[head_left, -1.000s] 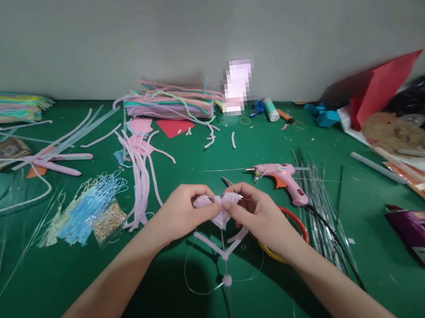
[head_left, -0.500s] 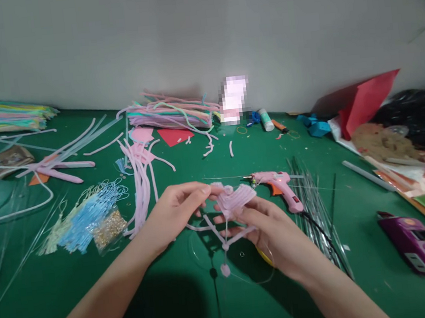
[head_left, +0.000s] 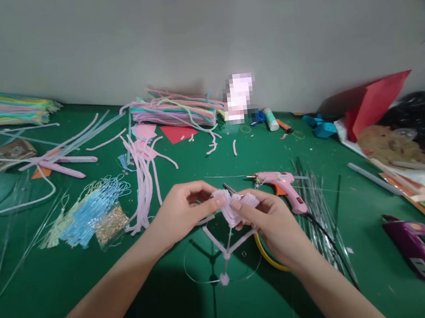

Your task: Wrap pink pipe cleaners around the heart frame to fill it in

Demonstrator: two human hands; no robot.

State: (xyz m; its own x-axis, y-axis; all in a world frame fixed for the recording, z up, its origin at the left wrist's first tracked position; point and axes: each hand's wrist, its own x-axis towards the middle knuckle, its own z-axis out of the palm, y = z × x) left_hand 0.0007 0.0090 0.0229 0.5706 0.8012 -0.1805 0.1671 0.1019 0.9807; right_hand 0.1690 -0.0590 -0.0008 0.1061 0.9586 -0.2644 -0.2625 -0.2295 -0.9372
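A pale pink folded pipe-cleaner piece [head_left: 232,214] is pinched between my two hands at the centre. My left hand [head_left: 189,207] has thumb and fingers closed on its left side. On its right side, the thumb of my right hand [head_left: 266,214] presses against the front. From the piece a thin stem runs down to a pink V-shaped part [head_left: 226,253] and a small pink knob [head_left: 224,279]. A clear wire loop curves around the stem. Just behind my right hand lies a pink glue gun [head_left: 281,182].
Blue tassels [head_left: 89,215] and a bag of gold beads [head_left: 110,226] lie left, beside pink pipe cleaners [head_left: 145,186]. A yellow ring [head_left: 268,259] is under my right hand. Thin wires [head_left: 317,219] and a purple device [head_left: 422,253] are at right.
The pink piece has tilted and sits slightly lower, with both thumbs now on its front. My left hand has moved closer to it. More of the yellow ring shows.
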